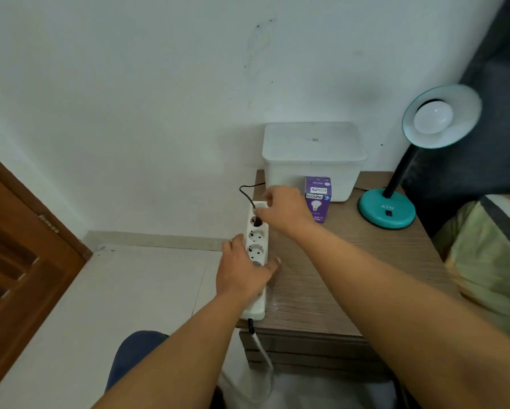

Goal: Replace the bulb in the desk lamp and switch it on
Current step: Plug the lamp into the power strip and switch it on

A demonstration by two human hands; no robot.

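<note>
A teal desk lamp (387, 213) stands at the right of a wooden bedside table (336, 278), its shade tilted toward me with a white bulb (432, 118) in it, unlit. A purple bulb box (318, 199) stands beside a white bin. A white power strip (257, 246) lies along the table's left edge. My left hand (242, 273) presses down on the strip's middle. My right hand (283, 209) pinches a black plug (257, 221) at the strip's far socket; its black cord (245, 193) loops back toward the wall.
A lidded white plastic bin (313, 154) sits at the back of the table against the wall. A brown wooden door (17, 261) is at the left. A bed with a green blanket (490, 255) borders the right. The strip's white cable (262, 352) hangs down the table's front.
</note>
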